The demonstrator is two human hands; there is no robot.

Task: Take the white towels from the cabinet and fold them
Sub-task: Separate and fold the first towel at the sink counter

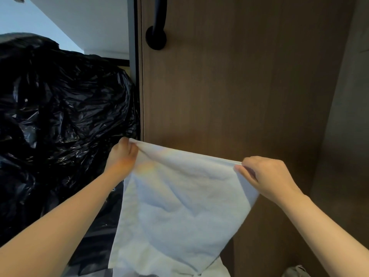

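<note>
Left hand [121,154] and right hand [267,176] each pinch a top corner of the white towel [179,206], fingers [246,171] curled on its hem, holding it stretched before the cabinet door [239,86], likely to square it for folding.

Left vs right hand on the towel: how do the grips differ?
Height: the left hand holds the white towel higher than the right hand. Grip: the left hand bunches cloth in curled fingers; the right hand pinches the edge at its fingertips. Backdrop: left hand before the black plastic bag, right hand before the wooden door. Shared: both hold the top edge, towel hanging between them.
</note>
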